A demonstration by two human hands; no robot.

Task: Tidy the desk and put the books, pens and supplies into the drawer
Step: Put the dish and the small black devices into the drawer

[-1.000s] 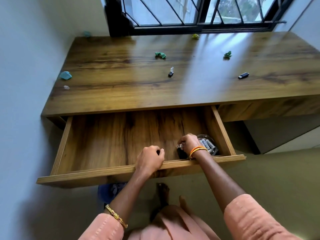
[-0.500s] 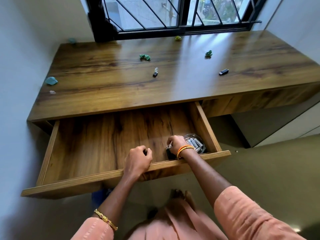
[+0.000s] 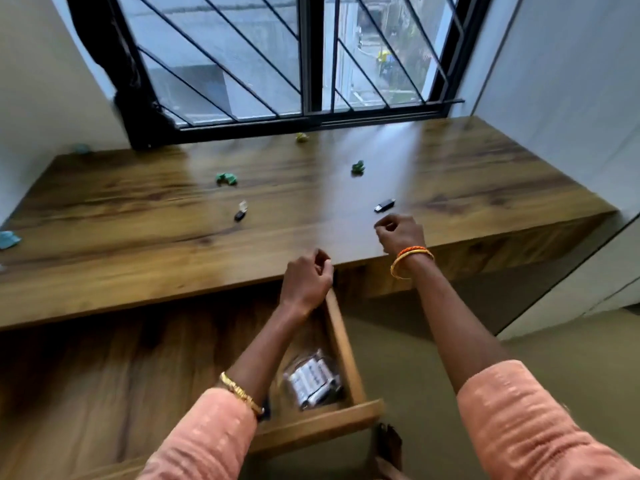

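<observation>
Now both hands hover over the front edge of the wooden table (image 3: 138, 216), and neither holds anything. On the left hand (image 3: 306, 278) the fingers are loosely curled, just above the table's rim where the open drawer (image 3: 341, 336) begins. Further right, the right hand (image 3: 401, 233) has its fingers (image 3: 382, 225) loosely curled too, empty, just short of a small black stick-shaped item (image 3: 384, 205) lying on the table (its exact kind is too small to tell). A second small black and clear piece (image 3: 240, 211) lies near the table's middle. Crumpled green scraps (image 3: 227, 179) and (image 3: 358, 167) sit further back, a yellowish one (image 3: 302, 137) lies by the window (image 3: 311, 64), and a teal scrap (image 3: 8, 239) rests at the left edge. Inside the drawer's front right corner lies a clear packet of white cylinders (image 3: 313, 379).
</observation>
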